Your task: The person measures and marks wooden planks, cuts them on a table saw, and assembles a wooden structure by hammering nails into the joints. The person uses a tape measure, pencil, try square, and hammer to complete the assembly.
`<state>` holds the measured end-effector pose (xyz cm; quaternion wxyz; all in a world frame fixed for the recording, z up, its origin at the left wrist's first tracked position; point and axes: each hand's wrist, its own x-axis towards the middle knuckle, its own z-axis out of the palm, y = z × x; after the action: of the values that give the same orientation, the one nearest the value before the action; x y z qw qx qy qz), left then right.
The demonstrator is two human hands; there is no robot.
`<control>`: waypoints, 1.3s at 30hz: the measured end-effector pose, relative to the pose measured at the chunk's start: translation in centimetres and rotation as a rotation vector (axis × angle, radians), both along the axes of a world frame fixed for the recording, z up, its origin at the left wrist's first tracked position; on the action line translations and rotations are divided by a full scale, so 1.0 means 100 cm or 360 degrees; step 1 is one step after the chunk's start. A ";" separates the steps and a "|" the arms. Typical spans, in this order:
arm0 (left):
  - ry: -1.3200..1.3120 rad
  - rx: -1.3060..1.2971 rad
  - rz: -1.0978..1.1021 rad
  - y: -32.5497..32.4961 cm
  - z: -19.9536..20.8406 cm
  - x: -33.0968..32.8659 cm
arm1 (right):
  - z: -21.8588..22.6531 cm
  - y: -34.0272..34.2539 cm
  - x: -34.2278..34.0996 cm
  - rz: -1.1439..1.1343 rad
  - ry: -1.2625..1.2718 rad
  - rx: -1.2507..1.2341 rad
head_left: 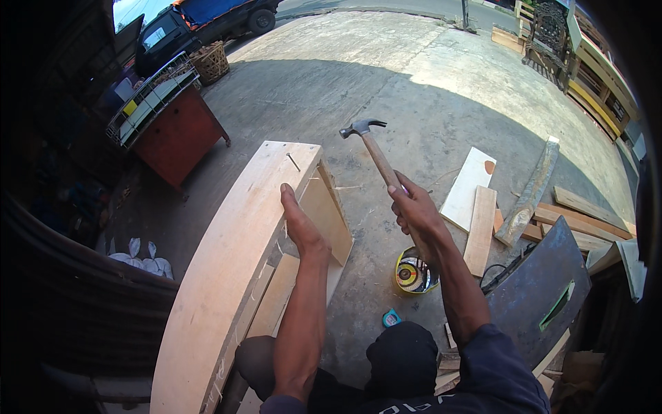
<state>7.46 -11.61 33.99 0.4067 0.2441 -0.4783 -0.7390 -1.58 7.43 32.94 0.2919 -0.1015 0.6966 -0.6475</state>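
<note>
My right hand (414,203) is wrapped round the wooden handle of a claw hammer (378,153), raised with its dark steel head up and to the left. My left hand (303,228) grips the edge of a long pale wooden frame (227,241); its thumb lies on the top board and its other fingers are mostly hidden. A nail (293,162) stands part-way out of the board near its far end, leaning a little, just beyond my left thumb. Small dark nail heads show along that far edge. The hammer head is apart from the nail.
On the concrete floor to the right are a round yellow-rimmed container (416,270), a teal tape measure (392,318), a white board (470,188), loose planks (480,231) and a dark slotted panel (541,293). A red cabinet (179,134), a basket (210,62) and a truck (207,27) stand far left.
</note>
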 end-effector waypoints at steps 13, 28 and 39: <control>0.0071 0.0185 -0.0147 0.001 0.011 -0.003 | 0.008 0.003 -0.036 -0.0105 0.0038 -0.0023; 0.0026 0.0193 0.0019 0.016 0.018 -0.009 | 0.015 0.008 -0.054 0.0657 -0.0088 0.0187; 0.0030 0.0251 0.0167 0.014 0.018 -0.018 | -0.009 0.004 -0.038 0.0289 0.0850 0.0330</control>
<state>5.68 -10.26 35.80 0.4289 0.2932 -0.4014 -0.7543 -5.43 7.88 31.99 0.1638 -0.2997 0.7992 -0.4946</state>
